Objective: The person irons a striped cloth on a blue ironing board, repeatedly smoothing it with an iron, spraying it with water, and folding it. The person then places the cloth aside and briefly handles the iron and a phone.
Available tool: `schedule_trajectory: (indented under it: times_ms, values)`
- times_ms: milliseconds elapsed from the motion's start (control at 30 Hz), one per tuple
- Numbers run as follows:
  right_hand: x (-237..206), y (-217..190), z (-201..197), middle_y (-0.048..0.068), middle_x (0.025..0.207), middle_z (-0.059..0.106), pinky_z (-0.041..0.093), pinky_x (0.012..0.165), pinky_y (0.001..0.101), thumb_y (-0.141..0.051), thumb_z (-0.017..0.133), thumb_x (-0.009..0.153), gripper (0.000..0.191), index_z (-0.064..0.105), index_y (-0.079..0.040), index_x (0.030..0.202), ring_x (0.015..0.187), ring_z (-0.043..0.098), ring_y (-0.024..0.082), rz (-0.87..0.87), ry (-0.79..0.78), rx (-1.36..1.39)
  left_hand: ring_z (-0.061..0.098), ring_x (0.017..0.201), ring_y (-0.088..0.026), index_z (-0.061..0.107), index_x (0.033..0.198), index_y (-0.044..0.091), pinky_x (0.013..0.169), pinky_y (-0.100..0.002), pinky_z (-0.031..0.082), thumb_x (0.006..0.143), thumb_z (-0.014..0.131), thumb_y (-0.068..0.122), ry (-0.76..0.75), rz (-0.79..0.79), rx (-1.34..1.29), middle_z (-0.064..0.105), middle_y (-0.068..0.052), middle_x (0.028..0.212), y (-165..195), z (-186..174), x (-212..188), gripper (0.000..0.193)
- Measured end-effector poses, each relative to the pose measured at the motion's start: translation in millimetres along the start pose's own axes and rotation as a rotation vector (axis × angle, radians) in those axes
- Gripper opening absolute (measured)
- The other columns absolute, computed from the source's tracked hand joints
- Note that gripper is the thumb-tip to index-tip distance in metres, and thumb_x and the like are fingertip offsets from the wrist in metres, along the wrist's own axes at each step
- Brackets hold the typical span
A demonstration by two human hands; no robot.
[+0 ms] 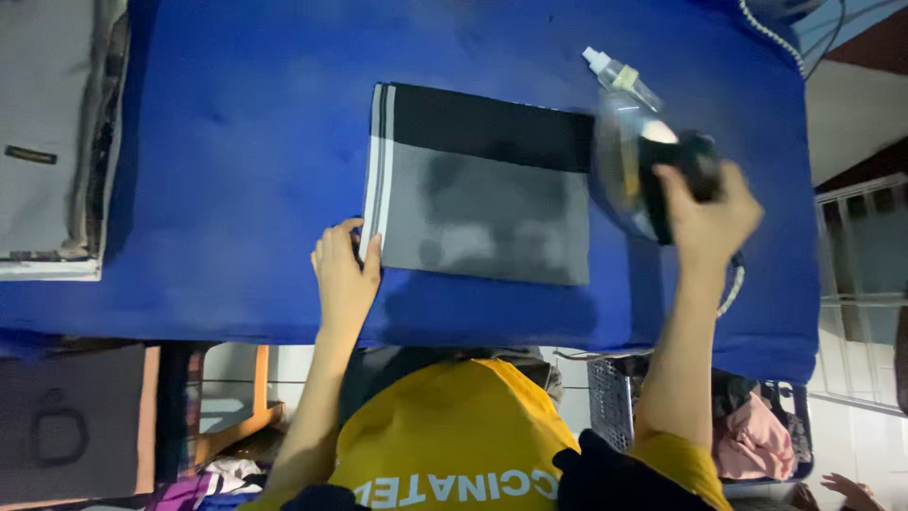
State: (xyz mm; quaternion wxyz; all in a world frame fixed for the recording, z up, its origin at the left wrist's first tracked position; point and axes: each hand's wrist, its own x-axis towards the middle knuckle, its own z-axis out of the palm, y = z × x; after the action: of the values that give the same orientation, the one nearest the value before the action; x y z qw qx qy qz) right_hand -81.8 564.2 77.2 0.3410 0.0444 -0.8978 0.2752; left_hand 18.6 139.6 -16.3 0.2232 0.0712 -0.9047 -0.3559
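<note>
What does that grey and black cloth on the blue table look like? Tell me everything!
The folded cloth is a flat rectangle, soft like fabric. A black band runs along its far edge, the rest is grey, and white stripes edge its left side. Darker blotches mark the grey, maybe damp patches. It lies flat on the blue padded table. The left hand presses its near left corner with the fingers. The right hand holds a blurred iron at its right edge; whether they touch is unclear.
</note>
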Motion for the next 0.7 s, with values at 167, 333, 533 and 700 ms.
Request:
schedule_trajectory:
  times_ms: [167,333,533,700]
  values:
    - [11,-103,61,0.011,0.087,0.075,0.056,0.062,0.0379,-0.047,0.088,0.087,0.047,0.076,-0.01,0.113,0.068,0.073,0.026,-0.33,-0.343,-0.033,0.056,0.097,-0.035,0.062,0.11,0.003,0.09,-0.047,0.039,0.098,0.07,0.022,0.076,-0.024,0.09,0.06,-0.014,0.101,-1,0,-25,0.024]
    - [10,-168,137,0.011,0.071,0.069,0.053,0.06,0.0388,-0.065,0.078,0.08,0.058,0.069,-0.009,0.089,0.062,0.069,0.028,-0.638,-0.491,-0.042,0.056,0.098,-0.035,0.064,0.102,0.005,0.089,-0.046,0.039,0.098,0.069,0.022,0.089,-0.035,0.104,0.061,-0.013,0.101,-3,-1,-29,0.018]
    - [30,-158,180,0.01,0.059,0.064,0.051,0.053,0.0376,-0.071,0.078,0.08,0.065,0.064,-0.007,0.078,0.052,0.065,0.027,-0.628,-0.491,-0.175,0.056,0.096,-0.034,0.063,0.1,0.006,0.088,-0.045,0.039,0.098,0.069,0.019,0.096,-0.041,0.091,0.061,-0.012,0.1,-5,-1,-25,0.014]
    - [40,-141,213,0.005,0.064,0.066,0.05,0.053,0.034,-0.071,0.077,0.083,0.064,0.067,-0.008,0.088,0.054,0.065,0.023,-0.702,-0.29,-0.199,0.055,0.093,-0.033,0.062,0.099,0.005,0.086,-0.045,0.038,0.097,0.068,0.016,0.084,-0.039,0.097,0.061,-0.011,0.099,-8,1,-24,0.012]
